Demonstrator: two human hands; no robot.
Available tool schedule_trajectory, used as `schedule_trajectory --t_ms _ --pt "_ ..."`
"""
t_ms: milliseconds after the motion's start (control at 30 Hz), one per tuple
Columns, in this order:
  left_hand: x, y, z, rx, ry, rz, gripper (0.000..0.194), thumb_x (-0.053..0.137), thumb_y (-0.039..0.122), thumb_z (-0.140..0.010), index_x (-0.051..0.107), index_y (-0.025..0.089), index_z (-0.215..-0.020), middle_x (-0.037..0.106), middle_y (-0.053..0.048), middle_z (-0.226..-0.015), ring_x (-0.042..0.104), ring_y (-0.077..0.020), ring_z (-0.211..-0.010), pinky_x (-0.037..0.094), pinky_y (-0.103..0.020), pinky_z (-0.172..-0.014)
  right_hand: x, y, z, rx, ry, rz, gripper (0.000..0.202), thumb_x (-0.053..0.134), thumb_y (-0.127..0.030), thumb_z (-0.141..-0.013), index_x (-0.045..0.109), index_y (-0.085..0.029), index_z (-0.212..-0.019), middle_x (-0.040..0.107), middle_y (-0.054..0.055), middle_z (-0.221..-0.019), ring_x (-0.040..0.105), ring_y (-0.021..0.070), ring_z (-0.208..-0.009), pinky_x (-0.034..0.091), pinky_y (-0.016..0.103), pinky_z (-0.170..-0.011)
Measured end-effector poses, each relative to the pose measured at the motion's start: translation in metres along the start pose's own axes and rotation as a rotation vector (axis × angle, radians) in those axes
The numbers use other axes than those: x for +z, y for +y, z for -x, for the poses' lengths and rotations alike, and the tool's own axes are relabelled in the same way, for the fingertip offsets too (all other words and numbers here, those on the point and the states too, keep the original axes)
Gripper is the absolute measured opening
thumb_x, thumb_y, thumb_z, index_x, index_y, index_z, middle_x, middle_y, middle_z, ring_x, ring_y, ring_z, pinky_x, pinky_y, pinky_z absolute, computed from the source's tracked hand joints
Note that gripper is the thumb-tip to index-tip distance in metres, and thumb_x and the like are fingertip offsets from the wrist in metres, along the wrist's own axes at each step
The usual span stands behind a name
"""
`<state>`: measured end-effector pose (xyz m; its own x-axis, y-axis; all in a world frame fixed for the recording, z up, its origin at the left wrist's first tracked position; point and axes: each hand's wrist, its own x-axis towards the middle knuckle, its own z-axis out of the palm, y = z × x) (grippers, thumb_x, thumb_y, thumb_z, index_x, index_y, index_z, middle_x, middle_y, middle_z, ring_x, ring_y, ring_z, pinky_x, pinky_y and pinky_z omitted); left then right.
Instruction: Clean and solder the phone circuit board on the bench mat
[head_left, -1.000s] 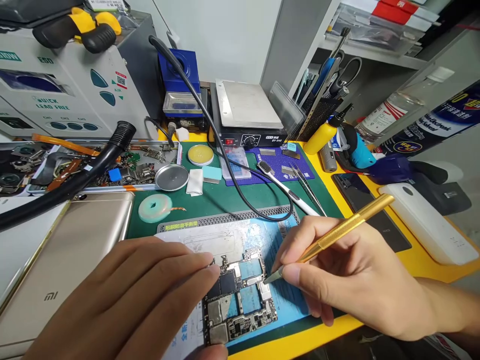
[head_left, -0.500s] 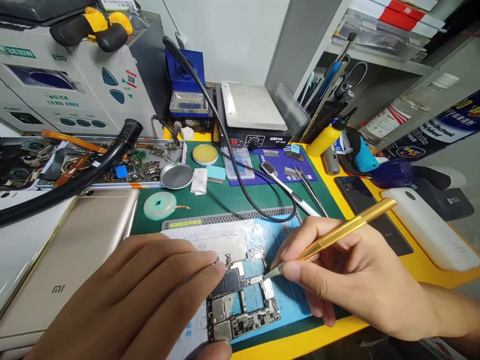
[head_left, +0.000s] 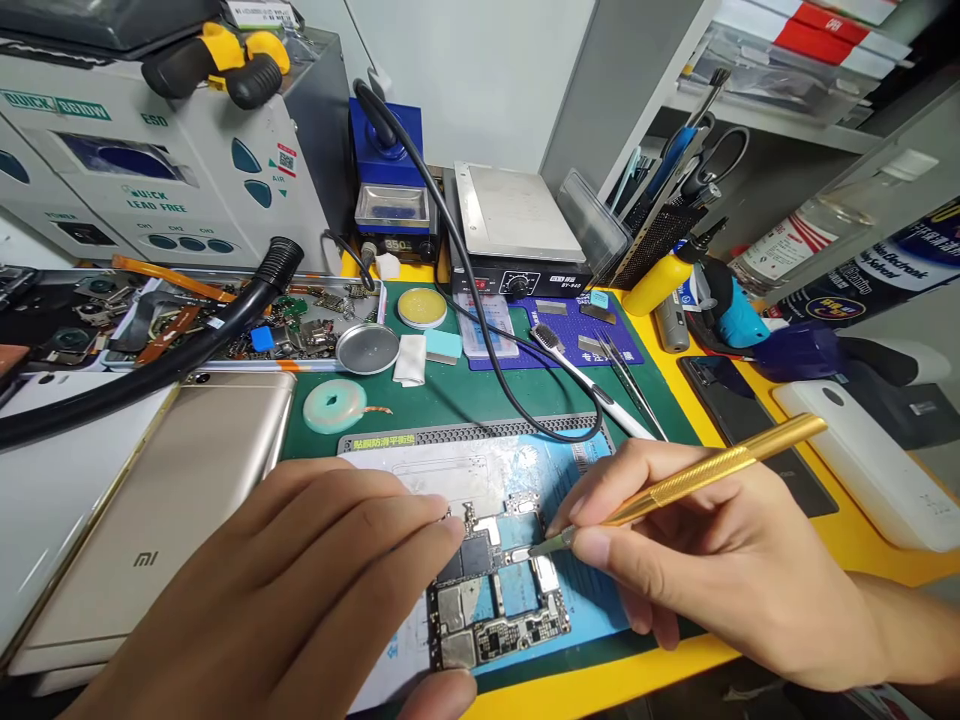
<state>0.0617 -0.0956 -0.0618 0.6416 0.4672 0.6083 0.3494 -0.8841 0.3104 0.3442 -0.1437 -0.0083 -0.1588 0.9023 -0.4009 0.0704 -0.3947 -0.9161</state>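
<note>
the circuit board (head_left: 495, 600) lies flat on a blue work mat (head_left: 570, 590), at the near edge of the bench; it looks thin, stiff and light, with exposed chips and metal shields, so i judge it fragile and easily skidded; best steadied by its edges or bare shield tops, not by the small parts; the left hand (head_left: 300, 590) lies spread over the board's left side, fingers together and pressed flat, thumb tip at the board's near edge, pinning it rather than gripping it; the right hand (head_left: 712, 570), just right of the board, is closed in a pen grip round a gold-handled scalpel (head_left: 697, 478), whose blade tip (head_left: 536, 549) touches the board's upper right part; the handle looks knurled, so it should not slip; behind the board a toothbrush (head_left: 585, 375) and tweezers (head_left: 634, 385) lie on the green mat, a black cable (head_left: 480, 310) loops past them, and further back sits a hot plate (head_left: 514, 215); left of the board lies a gold phone back (head_left: 180, 500).

against the frame a second earlier, the blade tip sits higher on the board, nearer its top edge; the left hand keeps its press; the view has shifted so everything sits a little further right.
</note>
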Motion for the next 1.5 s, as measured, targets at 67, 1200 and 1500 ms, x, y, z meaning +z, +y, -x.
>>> schedule_trajectory --t_ms 67,1200,1500 --pt "-0.0001 0.0001 0.0014 -0.001 0.007 0.001 0.031 0.070 0.019 -0.098 0.076 0.017 -0.128 0.082 -0.004 -0.123 0.072 -0.0250 -0.118 0.055 -0.047 -0.112 0.0016 -0.0007 -0.0006 -0.006 0.008 0.010 0.033 0.097 -0.040 -0.090 0.073 -0.018 -0.088 0.058 -0.003 -0.056 0.057 0.0103 -0.047 0.047 0.017 -0.042" --pt "-0.0008 0.0017 0.0009 -0.026 0.020 0.023 0.033 0.073 0.023 -0.096 0.075 0.018 -0.129 0.084 -0.003 -0.117 0.074 -0.0259 -0.110 0.056 -0.049 -0.107 0.0072 -0.0007 -0.0002 -0.163 0.073 0.131 0.019 0.094 -0.031 -0.090 0.085 -0.015 -0.083 0.067 0.003 -0.055 0.059 0.0140 -0.043 0.047 0.023 -0.038" --pt "-0.0008 0.0030 -0.0010 -0.020 0.009 0.012 0.028 0.071 0.020 -0.098 0.075 0.016 -0.125 0.083 -0.005 -0.115 0.073 -0.0263 -0.110 0.056 -0.049 -0.104 0.0068 -0.0053 -0.0006 -0.206 0.091 0.176 0.022 0.093 -0.033 -0.091 0.087 -0.013 -0.082 0.079 0.012 -0.067 0.062 0.0144 -0.042 0.049 0.023 -0.037"
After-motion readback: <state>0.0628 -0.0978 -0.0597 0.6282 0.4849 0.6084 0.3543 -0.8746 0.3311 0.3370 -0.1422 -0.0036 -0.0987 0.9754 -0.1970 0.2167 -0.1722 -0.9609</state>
